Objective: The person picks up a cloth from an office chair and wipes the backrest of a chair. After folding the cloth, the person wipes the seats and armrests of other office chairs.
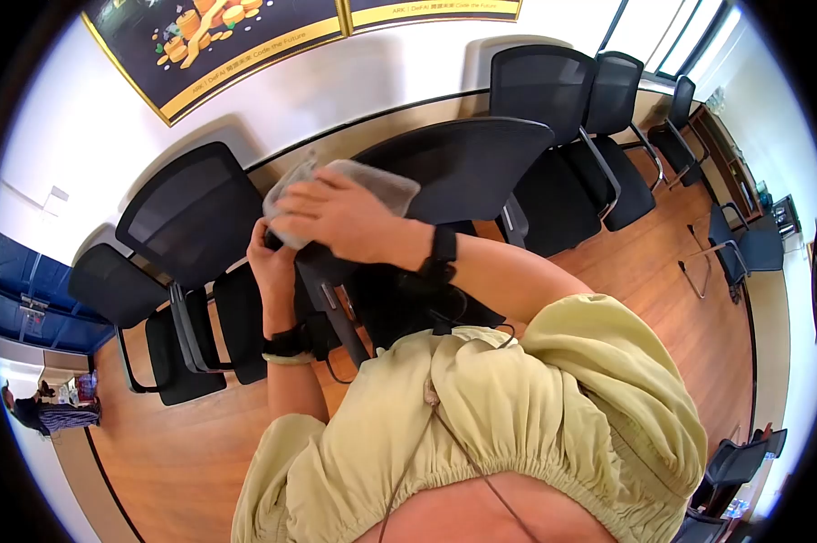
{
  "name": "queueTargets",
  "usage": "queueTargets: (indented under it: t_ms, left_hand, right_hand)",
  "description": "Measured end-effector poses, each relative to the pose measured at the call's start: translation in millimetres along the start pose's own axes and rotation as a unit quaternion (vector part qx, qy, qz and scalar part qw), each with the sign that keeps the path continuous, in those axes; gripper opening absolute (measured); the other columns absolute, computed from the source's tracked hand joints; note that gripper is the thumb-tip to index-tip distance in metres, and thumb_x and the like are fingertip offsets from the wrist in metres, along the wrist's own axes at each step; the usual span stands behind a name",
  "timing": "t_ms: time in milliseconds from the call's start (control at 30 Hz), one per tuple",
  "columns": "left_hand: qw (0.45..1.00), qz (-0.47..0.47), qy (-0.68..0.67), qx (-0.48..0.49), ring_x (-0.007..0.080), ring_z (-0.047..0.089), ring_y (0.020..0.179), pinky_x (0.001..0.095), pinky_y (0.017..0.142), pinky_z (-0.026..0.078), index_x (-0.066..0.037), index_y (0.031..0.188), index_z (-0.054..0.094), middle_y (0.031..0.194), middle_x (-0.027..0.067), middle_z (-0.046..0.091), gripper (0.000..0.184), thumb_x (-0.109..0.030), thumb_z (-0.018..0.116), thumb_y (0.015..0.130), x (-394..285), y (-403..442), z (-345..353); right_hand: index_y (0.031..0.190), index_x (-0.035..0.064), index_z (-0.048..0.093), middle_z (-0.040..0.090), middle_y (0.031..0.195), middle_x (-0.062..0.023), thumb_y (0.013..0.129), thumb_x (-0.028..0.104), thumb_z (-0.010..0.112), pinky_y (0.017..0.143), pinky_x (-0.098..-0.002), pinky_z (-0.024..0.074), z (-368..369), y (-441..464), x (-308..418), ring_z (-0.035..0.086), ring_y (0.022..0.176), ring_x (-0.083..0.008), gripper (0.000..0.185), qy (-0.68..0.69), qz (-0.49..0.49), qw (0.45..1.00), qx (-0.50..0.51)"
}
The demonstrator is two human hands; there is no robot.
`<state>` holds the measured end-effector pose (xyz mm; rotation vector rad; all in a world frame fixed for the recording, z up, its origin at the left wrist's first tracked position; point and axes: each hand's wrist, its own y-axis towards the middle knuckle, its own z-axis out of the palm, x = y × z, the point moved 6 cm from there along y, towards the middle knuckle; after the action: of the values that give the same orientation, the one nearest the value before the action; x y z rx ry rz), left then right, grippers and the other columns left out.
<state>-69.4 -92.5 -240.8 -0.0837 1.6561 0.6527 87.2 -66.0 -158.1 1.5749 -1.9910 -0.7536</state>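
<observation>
My right hand [340, 217] lies over a grey cloth [386, 184], its fingers together and pressed onto it. The cloth is bunched at the left end of a black chair's backrest [476, 167]. Just below the cloth, my left hand [272, 264] has its fingers curled round a dark part at that end of the chair; the exact part is mostly hidden by the cloth and my right hand. Both wrists wear black straps, with thin cables nearby.
Black mesh chairs stand along the wall to the left [191, 213] and right [542, 90]. Framed posters [245, 68] hang above. A blue door [42, 290] and a person [51, 412] are at far left. A wooden cabinet [727, 158] stands at far right on the wood floor [644, 262].
</observation>
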Motion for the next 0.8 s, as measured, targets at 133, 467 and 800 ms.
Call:
queueTargets:
  t_ms: [133,467,800]
  left_hand:
    - [0.999,-0.043,0.028,-0.014,0.0078,0.056,0.081,0.0221,0.074,0.045,-0.001,0.100,0.063,0.086,-0.0005,0.063,0.026,-0.001,0.073,0.076,-21,-4,7]
    - [0.998,-0.052,-0.010,-0.027,0.0077,0.054,0.079,0.0216,0.074,0.044,-0.002,0.096,0.061,0.086,-0.0017,0.060,0.025,-0.004,0.075,0.076,-23,-5,14]
    - [0.892,0.233,0.386,0.038,0.0377,0.062,0.083,0.0441,0.076,0.048,0.000,0.099,0.064,0.090,0.0167,0.067,0.041,-0.041,0.059,0.091,-125,35,88]
  right_hand:
    - [0.116,0.0142,0.063,0.060,0.121,-0.0057,0.071,-0.004,0.053,0.100,-0.0421,0.0351,-57,-41,-59,0.052,0.117,-0.0238,0.049,-0.074,0.077,0.992,-0.066]
    - [0.111,0.0070,0.062,0.065,0.099,-0.0152,0.073,0.004,0.052,0.089,-0.0386,0.0464,-174,-177,-188,0.061,0.096,-0.0320,0.040,-0.034,0.365,0.909,-0.196]
    - [0.107,0.0030,0.063,0.066,0.094,-0.0132,0.076,0.009,0.053,0.082,-0.0314,0.0472,-164,-202,-216,0.062,0.088,-0.0226,0.034,0.092,0.420,0.856,-0.288]
